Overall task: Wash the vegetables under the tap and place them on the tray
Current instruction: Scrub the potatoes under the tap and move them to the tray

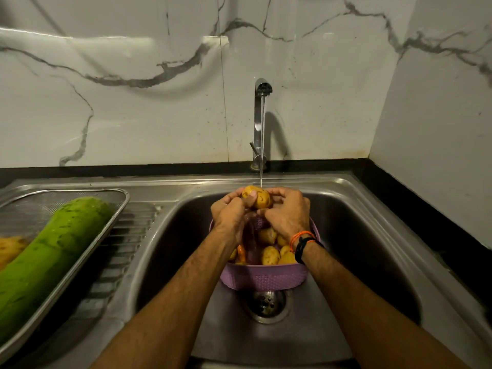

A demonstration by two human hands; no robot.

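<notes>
Water runs from the steel tap [262, 89] onto a yellow potato [262, 198] held over the sink. My left hand [230, 213] grips the potato from the left with the thumb across it, and my right hand [288, 211] grips it from the right. Below my hands a purple basket [263, 278] stands in the sink basin, holding several more potatoes [270, 255] and something orange [241, 251]. On the drainboard at the left lies a steel mesh tray [117, 217] with a long green gourd [53, 251] and a potato [10, 249] at its left edge.
The steel sink [372, 235] has a drain [265, 304] just in front of the basket. A black counter edge [426, 214] runs along the right. The marble wall [133, 102] rises right behind the tap.
</notes>
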